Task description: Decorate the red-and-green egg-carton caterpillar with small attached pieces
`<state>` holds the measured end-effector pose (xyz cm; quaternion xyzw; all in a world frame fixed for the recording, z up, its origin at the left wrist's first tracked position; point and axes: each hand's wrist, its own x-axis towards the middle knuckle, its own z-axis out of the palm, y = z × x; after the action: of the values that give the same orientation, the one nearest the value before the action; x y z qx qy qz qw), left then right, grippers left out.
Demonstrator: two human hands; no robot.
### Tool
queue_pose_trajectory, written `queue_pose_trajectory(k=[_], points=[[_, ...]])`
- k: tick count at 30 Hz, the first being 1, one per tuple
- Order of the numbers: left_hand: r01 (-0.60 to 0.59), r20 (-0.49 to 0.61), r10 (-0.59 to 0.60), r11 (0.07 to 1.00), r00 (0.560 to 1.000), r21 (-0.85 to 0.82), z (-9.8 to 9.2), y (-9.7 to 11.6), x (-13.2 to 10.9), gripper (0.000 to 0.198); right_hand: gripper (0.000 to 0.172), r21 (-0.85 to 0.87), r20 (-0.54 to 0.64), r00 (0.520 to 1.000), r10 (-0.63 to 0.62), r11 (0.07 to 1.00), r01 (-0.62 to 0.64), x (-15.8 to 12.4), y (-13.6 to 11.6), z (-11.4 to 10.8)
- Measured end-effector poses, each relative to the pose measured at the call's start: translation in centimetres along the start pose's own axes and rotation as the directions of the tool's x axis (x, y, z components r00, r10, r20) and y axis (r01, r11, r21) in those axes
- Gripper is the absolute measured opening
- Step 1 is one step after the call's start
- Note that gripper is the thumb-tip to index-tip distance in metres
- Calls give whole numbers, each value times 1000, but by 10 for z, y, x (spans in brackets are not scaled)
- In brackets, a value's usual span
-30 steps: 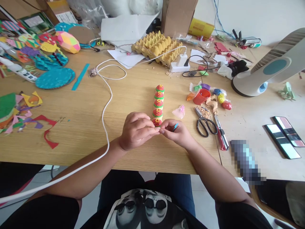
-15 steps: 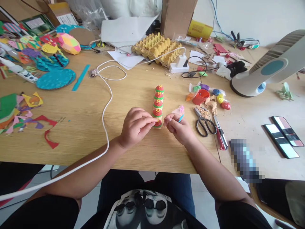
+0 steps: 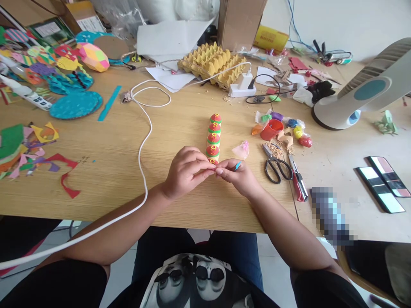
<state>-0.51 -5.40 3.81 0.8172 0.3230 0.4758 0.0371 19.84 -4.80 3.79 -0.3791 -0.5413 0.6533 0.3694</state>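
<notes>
My left hand [image 3: 186, 171] and my right hand [image 3: 239, 175] meet fingertip to fingertip over the near end of a row of small red, green and yellow clay caps [image 3: 213, 137] on the wooden table [image 3: 180, 119]. Both hands are closed in a pinch at the nearest cap. A small blue piece [image 3: 237, 165] sticks out of my right hand. What my left fingers pinch is too small to name.
Black scissors [image 3: 276, 164] and a red utility knife [image 3: 298, 179] lie right of my hands, by a red cup [image 3: 271, 129] and clay lumps. A white cable [image 3: 141, 145] runs left. A fan [image 3: 362, 92], egg tray [image 3: 212, 62], paper scraps [image 3: 28, 149] surround.
My hands parted slightly half a second ago, then came back together at the nearest cap. The row of caps has not moved.
</notes>
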Motion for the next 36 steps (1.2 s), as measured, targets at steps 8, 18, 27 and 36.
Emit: queue_pose_trajectory(k=[8,18,27,36], points=[[19,4,-19,1000,1000,20,-2,0,-1,7,30,22,-21,1000,-12,1000,13,0,1,-1],[39,-45,-37,998,998,44,-3,1,1,6,25,297,-53,995,84,953,-65,3,-2,-4],[49,8,-49,998,999,45,-3,-1,0,15,16,344,60,982,181,919,-190,3,-3,-4],[13,-16,-13,999,1000,-32,-4,1,0,13,30,351,107,984,141,921,-171,0,0,-3]])
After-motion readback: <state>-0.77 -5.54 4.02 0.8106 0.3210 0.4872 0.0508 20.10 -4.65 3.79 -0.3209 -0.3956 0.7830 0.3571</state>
